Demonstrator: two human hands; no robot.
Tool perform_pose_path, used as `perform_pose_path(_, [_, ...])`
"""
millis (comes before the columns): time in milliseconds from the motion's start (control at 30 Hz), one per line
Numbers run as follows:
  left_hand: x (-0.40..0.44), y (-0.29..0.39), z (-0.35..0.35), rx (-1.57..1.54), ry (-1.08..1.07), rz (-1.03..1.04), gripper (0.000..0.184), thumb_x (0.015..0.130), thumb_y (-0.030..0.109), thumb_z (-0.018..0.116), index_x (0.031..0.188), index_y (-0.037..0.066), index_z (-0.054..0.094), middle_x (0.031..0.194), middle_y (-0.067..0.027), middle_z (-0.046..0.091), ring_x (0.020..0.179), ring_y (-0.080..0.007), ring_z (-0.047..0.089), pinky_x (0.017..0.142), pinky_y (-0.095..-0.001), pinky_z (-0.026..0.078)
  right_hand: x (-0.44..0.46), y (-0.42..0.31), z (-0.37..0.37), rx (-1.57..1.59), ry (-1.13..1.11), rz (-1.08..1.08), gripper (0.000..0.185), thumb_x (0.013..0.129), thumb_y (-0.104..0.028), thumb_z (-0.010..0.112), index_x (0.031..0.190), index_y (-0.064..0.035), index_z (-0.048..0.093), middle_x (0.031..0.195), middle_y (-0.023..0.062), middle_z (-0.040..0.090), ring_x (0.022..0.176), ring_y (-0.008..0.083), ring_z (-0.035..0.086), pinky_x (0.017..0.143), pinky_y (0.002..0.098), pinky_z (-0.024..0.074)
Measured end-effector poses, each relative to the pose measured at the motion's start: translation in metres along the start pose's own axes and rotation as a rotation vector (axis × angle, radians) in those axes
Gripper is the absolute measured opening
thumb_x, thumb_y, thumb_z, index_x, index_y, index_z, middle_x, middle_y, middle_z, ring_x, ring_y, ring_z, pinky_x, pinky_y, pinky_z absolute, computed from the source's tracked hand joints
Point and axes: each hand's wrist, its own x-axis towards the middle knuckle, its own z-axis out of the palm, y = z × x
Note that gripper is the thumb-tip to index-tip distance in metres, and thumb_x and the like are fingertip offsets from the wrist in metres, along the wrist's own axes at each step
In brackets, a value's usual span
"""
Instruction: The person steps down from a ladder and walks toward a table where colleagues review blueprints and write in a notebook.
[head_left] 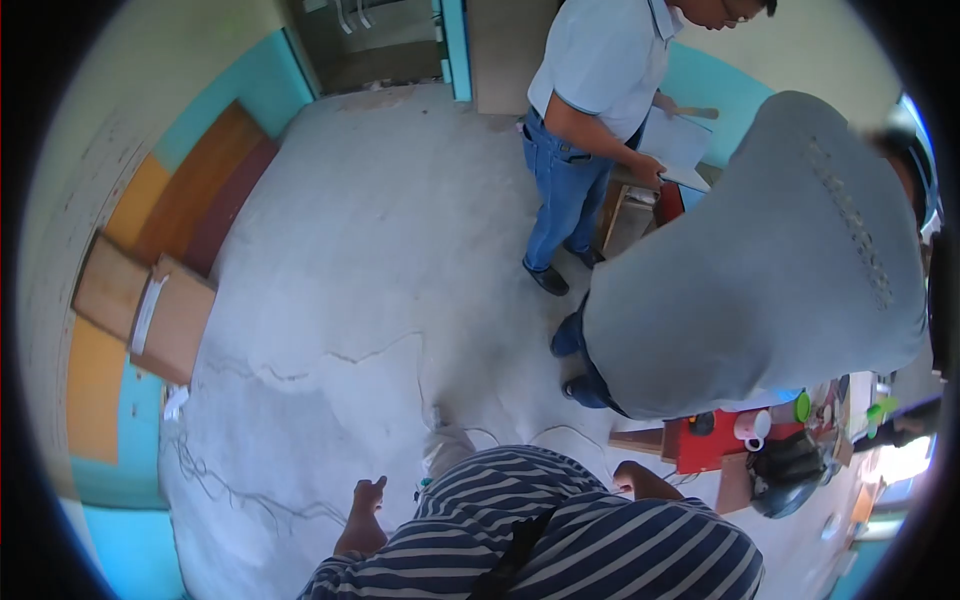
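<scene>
Along the wall on my left, flattened cardboard [178, 320] leans upright, probably to keep it off the walking space, and below it loose cables [240, 490] trail over the floor, easy to catch a foot on. My left hand [369, 496] hangs out beside me with the fingers half curled and apart from the thumb; I see nothing in it, and the cables are the nearest things. A thin cord [375, 353] wanders across the floor ahead. Beyond it a person in a white shirt [600, 75] holds open papers [680, 140] at waist height, head bent, seemingly to read them. My right hand [628, 478] is near my side, partly hidden, so I can't tell whether its fingers are closed or hold anything; the red table [695, 455] is just beyond it. A person in grey [760, 270] leans over that side, blocking much of my reach and view. On the table sit a pink mug [752, 425] and a green cup [802, 405], with a shiny black bundle [790, 475] close by, bag or helmet, at the near edge.
</scene>
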Motion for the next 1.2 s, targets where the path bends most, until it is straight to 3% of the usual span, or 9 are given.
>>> perform_pose_path(67, [0.062, 0.056, -0.035, 0.140, 0.053, 0.169, 0.065, 0.075, 0.046, 0.058, 0.110, -0.007, 0.047, 0.087, -0.0213, 0.059, 0.058, -0.0268, 0.061, 0.048, -0.0341, 0.050, 0.022, -0.011, -0.029, -0.631, 0.065, -0.422, 0.010, 0.071, -0.005, 0.051, 0.066, -0.0048, 0.060, 0.068, 0.0123, 0.057, 0.052, 0.0190, 0.054, 0.043, 0.0328, 0.0444])
perform_pose_path(133, [0.102, 0.124, -0.079, 0.193, 0.030, 0.252, 0.068, 0.075, 0.049, 0.058, 0.112, -0.006, 0.046, 0.088, -0.0223, 0.059, 0.057, -0.0268, 0.060, 0.049, -0.0343, 0.050, 0.018, -0.073, -0.057, 0.901, 0.371, 0.412, 0.020, 0.073, -0.022, 0.058, 0.066, -0.0029, 0.058, 0.062, 0.0122, 0.058, 0.057, 0.0216, 0.059, 0.045, 0.0330, 0.0453])
perform_pose_path(333, [0.156, 0.376, -0.164, 0.335, 0.266, 1.000, 0.062, 0.074, 0.051, 0.058, 0.107, 0.000, 0.051, 0.100, -0.0227, 0.056, 0.093, -0.0343, 0.054, 0.081, -0.0396, 0.043, 0.044, -0.208, -0.258, 0.348, 0.950, 0.165, 0.059, 0.081, -0.051, 0.037, 0.068, 0.0016, 0.060, 0.073, 0.0207, 0.059, 0.070, 0.0347, 0.057, 0.067, 0.0415, 0.0436])
perform_pose_path(400, [0.110, 0.464, -0.156, 0.193, 0.191, 1.182, 0.055, 0.072, 0.040, 0.065, 0.108, 0.001, 0.049, 0.102, -0.0180, 0.052, 0.088, -0.0300, 0.055, 0.076, -0.0352, 0.046, -0.020, -0.281, -0.350, 1.275, 0.806, -0.072, 0.049, 0.082, -0.047, 0.045, 0.082, -0.0001, 0.060, 0.075, 0.0127, 0.060, 0.068, 0.0251, 0.058, 0.064, 0.0381, 0.0457])
perform_pose_path(567, [-0.028, 0.614, -0.110, 0.050, -0.104, 2.009, 0.046, 0.067, 0.018, 0.071, 0.106, 0.006, 0.051, 0.110, -0.0139, 0.048, 0.102, -0.0303, 0.047, 0.084, -0.0361, 0.041, -0.053, -0.363, -0.526, 1.935, 0.631, -0.814, 0.062, 0.080, -0.060, 0.041, 0.098, -0.0026, 0.053, 0.085, 0.0105, 0.056, 0.081, 0.0215, 0.054, 0.073, 0.0372, 0.0434])
perform_pose_path(733, [-0.058, 0.707, -0.093, 0.289, -0.023, 2.446, 0.061, 0.069, 0.059, 0.054, 0.098, 0.005, 0.058, 0.110, -0.0159, 0.050, 0.104, -0.0328, 0.047, 0.094, -0.0479, 0.029, -0.081, -0.387, -0.677, 1.881, 0.291, -1.486, 0.087, 0.074, -0.073, 0.023, 0.122, -0.0028, 0.038, 0.116, 0.0156, 0.047, 0.104, 0.0269, 0.046, 0.088, 0.0413, 0.0370])
perform_pose_path(867, [-0.042, 0.769, -0.114, 0.321, 0.068, 2.534, 0.063, 0.066, 0.063, 0.054, 0.094, 0.007, 0.060, 0.110, -0.0156, 0.051, 0.107, -0.0360, 0.045, 0.097, -0.0535, 0.022, -0.144, -0.464, -0.731, 3.321, 0.680, -2.708, 0.058, 0.082, -0.036, 0.036, 0.129, -0.0033, 0.030, 0.136, 0.0168, 0.027, 0.127, 0.0312, 0.021, 0.104, 0.0521, 0.0091])
perform_pose_path(967, [-0.023, 0.806, -0.112, 0.358, 0.013, 2.567, 0.068, 0.061, 0.064, 0.059, 0.099, 0.007, 0.057, 0.112, -0.0167, 0.048, 0.109, -0.0368, 0.042, 0.098, -0.0559, 0.017, -0.114, -0.445, -0.762, 2.816, 0.399, -2.787, 0.109, 0.056, -0.063, 0.049, 0.137, -0.0085, 0.003, 0.141, 0.0190, 0.006, 0.121, 0.0400, 0.024, 0.092, 0.0594, 0.0254])
perform_pose_path(1200, [0.033, 0.888, -0.079, 0.505, -0.035, 2.605, 0.075, 0.061, 0.055, 0.064, 0.117, 0.010, 0.043, 0.120, -0.0162, 0.043, 0.113, -0.0341, 0.040, 0.096, -0.0581, 0.018, -0.115, -0.330, -0.784, 2.154, 0.214, -1.678, 0.086, 0.076, -0.071, 0.022, 0.125, -0.0023, 0.033, 0.120, 0.0169, 0.045, 0.107, 0.0308, 0.047, 0.090, 0.0399, 0.0362])
